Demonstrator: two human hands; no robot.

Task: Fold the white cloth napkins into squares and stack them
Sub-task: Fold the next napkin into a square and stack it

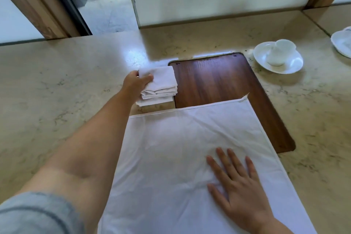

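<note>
Head view, single frame.

Surface: beige stone counter (57, 85), glossy, faintly veined. Set flush into it is a dark reddish-brown wooden panel (218, 80), rectangular with rounded corners, grain running lengthwise.

Unfolded napkin (171, 157): white woven cloth, hemmed edges, lying flat at 6 o'clock and spreading up to frame centre. It covers the near part of the wooden panel. Soft creases cross it; its far right corner is turned up slightly.

Stack of folded napkins (161, 87): white squares with layered edges showing on the near side, at about 11 o'clock from the flat napkin, on the counter against the panel's left edge. The lowest layers sit a little askew of those above.

Left hand (135, 83): arm stretched forward, thumb on top of the uppermost folded square, fingers hidden at the stack's left side. It grips the top of the stack. Whether the top piece is lifted clear of the rest, cannot tell.

Right hand (237, 184): palm down, fingers straight and spread, pressing flat on the unfolded napkin at 5 o'clock. Holds nothing.

The hands are well apart.

Other: white glazed saucer (292, 64) at 2 o'clock on the counter, carrying a small white cup (281, 51). A grey sleeve (34, 214) is at the lower left corner.
</note>
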